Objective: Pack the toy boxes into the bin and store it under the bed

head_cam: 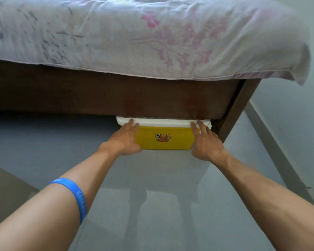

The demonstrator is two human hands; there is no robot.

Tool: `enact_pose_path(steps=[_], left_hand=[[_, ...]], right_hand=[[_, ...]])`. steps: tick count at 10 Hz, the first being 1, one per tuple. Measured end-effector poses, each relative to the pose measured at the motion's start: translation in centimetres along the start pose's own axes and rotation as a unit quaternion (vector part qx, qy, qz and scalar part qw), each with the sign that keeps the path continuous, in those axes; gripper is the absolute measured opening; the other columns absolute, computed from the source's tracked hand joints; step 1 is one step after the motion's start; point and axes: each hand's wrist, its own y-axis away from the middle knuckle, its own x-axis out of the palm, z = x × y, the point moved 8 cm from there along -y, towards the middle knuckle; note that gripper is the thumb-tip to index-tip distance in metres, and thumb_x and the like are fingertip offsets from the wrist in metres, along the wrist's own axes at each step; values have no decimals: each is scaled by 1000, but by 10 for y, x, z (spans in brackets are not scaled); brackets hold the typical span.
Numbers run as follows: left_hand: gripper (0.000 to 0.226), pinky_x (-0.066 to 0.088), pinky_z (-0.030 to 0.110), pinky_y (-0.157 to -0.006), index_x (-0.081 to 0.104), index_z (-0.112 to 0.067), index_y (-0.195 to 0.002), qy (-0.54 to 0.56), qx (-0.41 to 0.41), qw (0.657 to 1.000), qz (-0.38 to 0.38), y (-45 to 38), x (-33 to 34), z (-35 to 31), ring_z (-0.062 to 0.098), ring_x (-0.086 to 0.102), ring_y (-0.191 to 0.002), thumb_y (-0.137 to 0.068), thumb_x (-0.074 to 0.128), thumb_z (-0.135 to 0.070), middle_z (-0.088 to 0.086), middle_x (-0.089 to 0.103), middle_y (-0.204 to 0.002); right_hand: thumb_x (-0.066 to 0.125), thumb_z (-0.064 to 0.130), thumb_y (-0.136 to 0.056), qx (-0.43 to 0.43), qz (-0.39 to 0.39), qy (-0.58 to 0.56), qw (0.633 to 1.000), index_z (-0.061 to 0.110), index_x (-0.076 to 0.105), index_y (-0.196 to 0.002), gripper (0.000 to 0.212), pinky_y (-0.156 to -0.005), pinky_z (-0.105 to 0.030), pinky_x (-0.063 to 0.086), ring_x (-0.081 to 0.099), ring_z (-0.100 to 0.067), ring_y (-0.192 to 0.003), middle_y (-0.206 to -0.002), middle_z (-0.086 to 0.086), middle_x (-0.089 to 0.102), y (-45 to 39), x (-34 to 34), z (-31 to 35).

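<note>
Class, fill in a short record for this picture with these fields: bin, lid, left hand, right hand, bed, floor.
bin: yellow bin, duck sticker on front, partly under the bed
lid: white lid, on
left hand: left hand flat against the bin's left end
right hand: right hand flat against its right end
bed: brown wooden bed frame, floral sheet
floor: grey floor

The bin (164, 139) looks like smooth yellow plastic. The bed frame (107, 93) is dark, dull wood. The sheet (134, 33) is soft cloth. The floor (161, 205) is shiny.
</note>
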Motion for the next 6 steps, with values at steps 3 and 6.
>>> enact_pose_path(steps=[3,6], left_hand=[[98,18,37,-121,-3,-22,-159,32,2,999,14,-1,-1,8,14,-10,-152,-87,63,-34,-13,-19,-164],[96,17,37,-122,-4,-19,-159,40,7,999,-17,1,0,5,16,-9,-152,-88,60,-31,-8,-16,-165]], right_hand=[[53,24,-85,14,5,-9,1000,22,-9,-156,95,-120,-46,17,3,-28,-150,-164,-3,-10,-5,-1,-3],[57,19,-81,-1,-21,-47,999,22,-5,-157,98,-120,-45,20,1,-25,-151,-164,-2,-11,0,-7,4]])
